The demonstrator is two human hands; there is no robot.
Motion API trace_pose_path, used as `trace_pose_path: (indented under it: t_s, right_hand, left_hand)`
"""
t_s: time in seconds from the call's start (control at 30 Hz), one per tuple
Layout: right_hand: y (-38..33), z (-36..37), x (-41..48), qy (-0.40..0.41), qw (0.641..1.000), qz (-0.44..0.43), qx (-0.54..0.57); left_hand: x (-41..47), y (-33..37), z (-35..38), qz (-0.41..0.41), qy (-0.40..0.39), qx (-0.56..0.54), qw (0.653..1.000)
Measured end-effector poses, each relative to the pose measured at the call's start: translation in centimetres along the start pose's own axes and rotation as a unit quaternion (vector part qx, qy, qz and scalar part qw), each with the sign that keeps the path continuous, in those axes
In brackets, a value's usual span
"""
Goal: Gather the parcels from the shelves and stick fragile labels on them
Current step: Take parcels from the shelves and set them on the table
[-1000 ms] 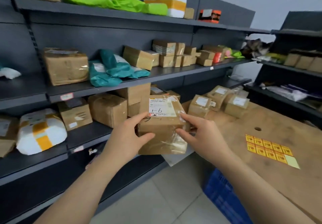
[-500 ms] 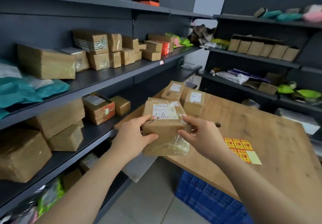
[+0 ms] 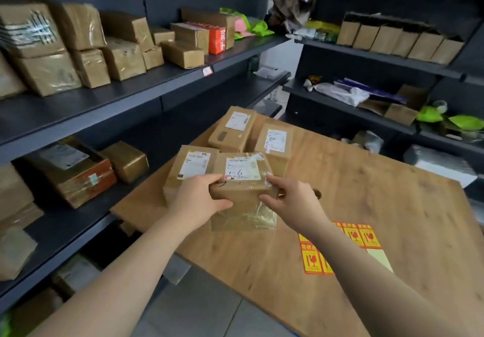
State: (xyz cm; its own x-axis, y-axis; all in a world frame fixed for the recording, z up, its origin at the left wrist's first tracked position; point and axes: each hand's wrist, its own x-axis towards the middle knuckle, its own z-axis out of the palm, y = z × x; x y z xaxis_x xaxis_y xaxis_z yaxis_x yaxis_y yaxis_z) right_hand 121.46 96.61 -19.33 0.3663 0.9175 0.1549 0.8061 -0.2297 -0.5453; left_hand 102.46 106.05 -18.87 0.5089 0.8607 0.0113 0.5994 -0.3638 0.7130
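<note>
Both hands carry one brown parcel (image 3: pixel 242 192) above the near-left part of the wooden tabletop (image 3: pixel 379 218). The left hand (image 3: pixel 199 200) clamps the parcel's left edge, thumb across the front face and the other fingers hidden behind it. The right hand (image 3: pixel 293 200) pinches the right edge, with its fingers (image 3: pixel 272 182) curled over the top corner by the white address slip. So each hand is closed on the same box, and nothing else is held.

Taking the held parcel as the landmark: three more parcels already sit on the tabletop just behind it, one (image 3: pixel 188 171) close at its back left, a taller one (image 3: pixel 233 129) further behind, and one (image 3: pixel 275 143) at its back right. The sheet of fragile labels (image 3: pixel 358 237) lies to its right and nearer the person, partly covered by the right forearm. The dark shelves (image 3: pixel 157 85) of remaining stock run away to its left.

The likely next step is setting the box down, and the risks lie there. Loose clear tape hangs crumpled off its lower front (it looks slick), so the grip may slide if the box is heavy. Lowered carelessly, it could knock the back-left parcel, which sits near the tabletop's edge. The right forearm, sweeping back, might also drag or crease the label sheet.
</note>
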Motion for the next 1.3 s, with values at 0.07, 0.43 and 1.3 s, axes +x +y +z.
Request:
trace_pose_path:
  t_s: [0.07,0.43,1.3]
  right_hand:
    - [2.0,0.8,2.5,-0.022,1.0,-0.004,-0.005]
    - [9.5,6.6,9.9,-0.11,0.994,-0.024,-0.011]
    - [5.1,7.2,10.9,-0.042,0.97,-0.221,-0.098]
  left_hand:
    - [2.3,-0.4,1.6,-0.021,0.006,-0.004,1.0]
    - [9.7,-3.6,8.4,-0.073,0.015,0.054,0.996]
    - [7.1,-2.2,4.8,-0.009,0.103,0.256,0.961]
